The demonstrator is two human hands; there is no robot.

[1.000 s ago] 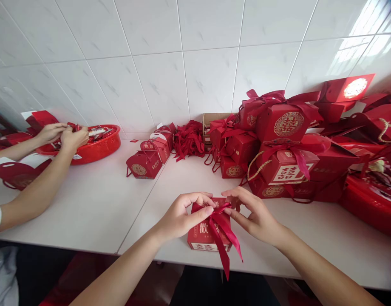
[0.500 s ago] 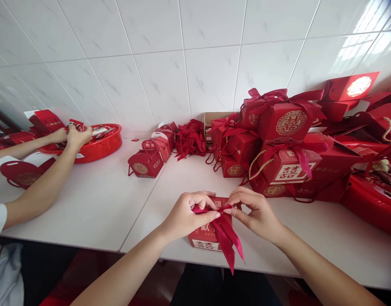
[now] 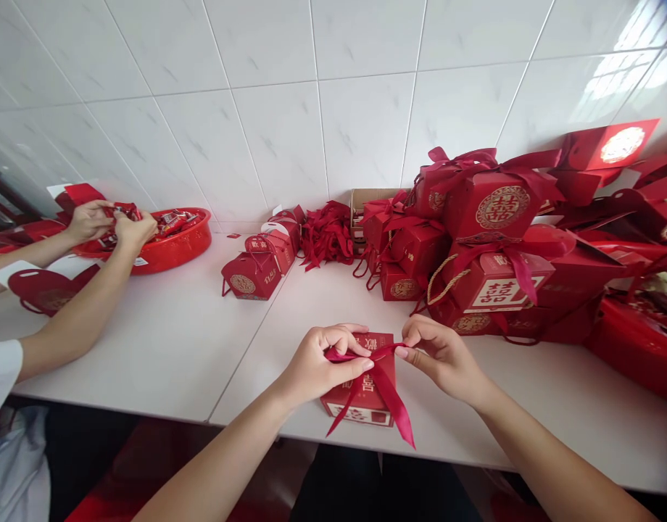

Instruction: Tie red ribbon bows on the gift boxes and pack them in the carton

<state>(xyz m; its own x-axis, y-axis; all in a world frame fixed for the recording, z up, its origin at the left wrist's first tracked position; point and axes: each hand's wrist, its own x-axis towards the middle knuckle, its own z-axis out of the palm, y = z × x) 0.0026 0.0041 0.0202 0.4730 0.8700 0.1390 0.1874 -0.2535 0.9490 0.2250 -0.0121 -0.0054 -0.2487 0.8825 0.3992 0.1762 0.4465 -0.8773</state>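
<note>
In front of me on the table lies a red gift box (image 3: 360, 395) with gold and white characters. A dark red ribbon (image 3: 396, 406) crosses its top, two tails hanging over the front side. My left hand (image 3: 328, 362) pinches the ribbon near its middle, fingers resting along the box's left edge. To the right, my right hand (image 3: 439, 359) pinches a ribbon loop between thumb and index finger, just off the box's top right corner. The knot is partly covered by my left fingers.
A pile of ribboned red boxes (image 3: 502, 210) stands at right, beside a red basin (image 3: 638, 341). Loose ribbons (image 3: 328, 232) and small boxes (image 3: 251, 275) lie at the back. At left, another person's hands (image 3: 135, 228) hold small packets over a red basin (image 3: 186, 243).
My right hand has moved slightly right, drawing the ribbon loop outward. The two tails have spread apart, one now pointing left. The other person's hands have shifted a little over the basin.
</note>
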